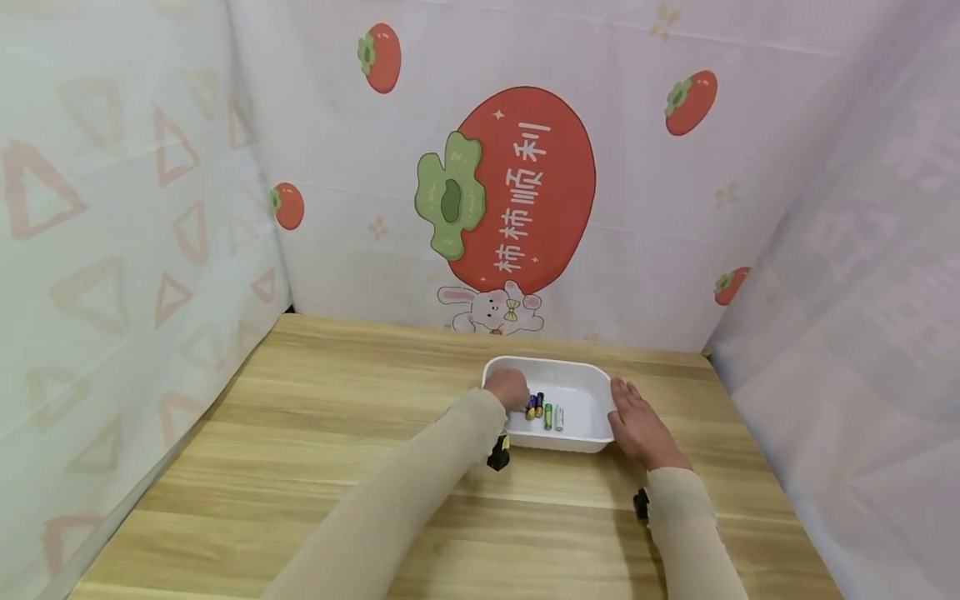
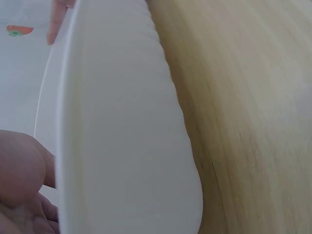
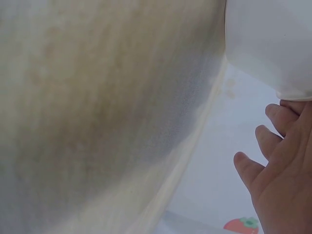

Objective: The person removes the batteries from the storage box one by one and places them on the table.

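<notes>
A white rectangular tray (image 1: 562,445) stands on the table, with several small batteries (image 1: 548,416) lying side by side inside it. Their colours are purple, black and gold, green, and white. My left hand (image 1: 507,388) is down in the tray's left end, close beside the purple battery (image 1: 532,407). In the left wrist view, the tray's wall (image 2: 126,122) covers its fingertips, so whether it holds a battery is hidden. At the tray's right end, my right hand (image 1: 637,423) rests against the rim with fingers extended, spread in the right wrist view.
The wood-grain table (image 1: 360,392) reaches back to a cloth wall (image 1: 337,275) printed with persimmons. More cloth hangs along the left and right sides. A black wrist device (image 1: 498,454) sits by the tray's front left corner.
</notes>
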`<action>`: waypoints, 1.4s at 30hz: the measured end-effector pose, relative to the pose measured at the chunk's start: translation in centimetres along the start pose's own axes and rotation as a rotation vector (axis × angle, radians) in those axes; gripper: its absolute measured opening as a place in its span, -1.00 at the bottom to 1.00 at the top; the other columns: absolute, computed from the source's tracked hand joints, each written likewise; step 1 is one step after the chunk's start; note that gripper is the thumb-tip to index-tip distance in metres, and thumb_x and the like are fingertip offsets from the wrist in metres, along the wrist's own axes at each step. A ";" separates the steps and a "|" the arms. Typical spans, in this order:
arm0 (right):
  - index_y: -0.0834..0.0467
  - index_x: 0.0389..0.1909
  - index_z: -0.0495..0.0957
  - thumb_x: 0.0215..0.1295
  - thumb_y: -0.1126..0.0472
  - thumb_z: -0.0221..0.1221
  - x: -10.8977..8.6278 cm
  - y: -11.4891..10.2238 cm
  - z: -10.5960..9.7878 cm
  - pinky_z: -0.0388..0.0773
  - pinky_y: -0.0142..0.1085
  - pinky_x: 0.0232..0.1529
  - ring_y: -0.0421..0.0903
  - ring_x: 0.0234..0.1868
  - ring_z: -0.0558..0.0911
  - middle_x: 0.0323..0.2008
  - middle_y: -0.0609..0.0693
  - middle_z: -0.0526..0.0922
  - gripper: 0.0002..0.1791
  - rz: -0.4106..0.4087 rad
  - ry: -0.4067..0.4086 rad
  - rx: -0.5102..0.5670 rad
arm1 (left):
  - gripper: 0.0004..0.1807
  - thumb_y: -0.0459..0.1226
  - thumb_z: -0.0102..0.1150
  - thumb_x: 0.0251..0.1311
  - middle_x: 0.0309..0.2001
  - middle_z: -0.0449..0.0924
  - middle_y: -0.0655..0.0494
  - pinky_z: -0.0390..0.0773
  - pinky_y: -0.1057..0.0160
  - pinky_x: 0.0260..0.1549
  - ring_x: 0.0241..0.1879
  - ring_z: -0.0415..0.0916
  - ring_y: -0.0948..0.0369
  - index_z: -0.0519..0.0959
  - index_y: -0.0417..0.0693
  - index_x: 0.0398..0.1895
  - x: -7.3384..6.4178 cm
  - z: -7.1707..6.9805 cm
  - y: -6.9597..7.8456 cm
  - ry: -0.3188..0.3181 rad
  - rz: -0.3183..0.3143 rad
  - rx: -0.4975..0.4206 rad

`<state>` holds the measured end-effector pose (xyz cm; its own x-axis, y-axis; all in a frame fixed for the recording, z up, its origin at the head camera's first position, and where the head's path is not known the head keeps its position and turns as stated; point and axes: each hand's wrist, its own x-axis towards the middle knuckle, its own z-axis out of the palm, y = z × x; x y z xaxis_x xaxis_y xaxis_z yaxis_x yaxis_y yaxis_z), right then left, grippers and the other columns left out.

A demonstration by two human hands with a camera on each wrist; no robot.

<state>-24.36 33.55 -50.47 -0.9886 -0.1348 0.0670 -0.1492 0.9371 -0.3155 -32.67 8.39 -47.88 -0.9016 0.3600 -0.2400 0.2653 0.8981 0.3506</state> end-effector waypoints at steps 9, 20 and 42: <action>0.38 0.48 -0.14 0.49 0.18 -0.23 0.3 0.1 0.0 -0.08 0.17 0.40 0.28 0.47 -0.08 0.48 0.31 -0.05 -0.35 0.017 -0.012 0.008 | -0.52 -0.13 -0.21 0.46 -0.67 0.25 0.08 0.26 0.25 -0.68 -0.72 0.15 0.21 0.31 -0.05 -0.70 1.0 -0.3 -0.3 -0.101 -0.114 -0.435; 0.38 0.48 -0.13 0.49 0.19 -0.22 0.1 0.1 0.1 -0.10 0.15 0.41 0.27 0.47 -0.09 0.48 0.30 -0.06 -0.35 0.036 -0.019 0.031 | -0.71 -0.17 0.10 0.35 -0.51 0.43 -0.01 0.51 0.29 -0.67 -0.63 0.37 0.21 0.52 -0.29 -0.28 2.1 0.8 -0.6 -0.041 -0.267 -0.683; 0.37 0.48 -0.14 0.49 0.19 -0.24 0.3 -0.1 0.0 -0.11 0.13 0.42 0.26 0.47 -0.10 0.49 0.30 -0.06 -0.35 0.038 -0.025 0.035 | -0.63 -0.27 0.55 -0.13 -0.48 0.52 0.02 0.50 0.31 -0.54 -0.50 0.46 0.18 0.54 -0.28 -0.38 1.9 2.4 -0.6 0.197 -0.208 -0.529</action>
<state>-24.62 33.46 -50.46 -0.9937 -0.1076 0.0310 -0.1116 0.9299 -0.3504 -33.72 9.13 -50.77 -0.9761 0.0911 -0.1972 -0.0840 0.6787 0.7295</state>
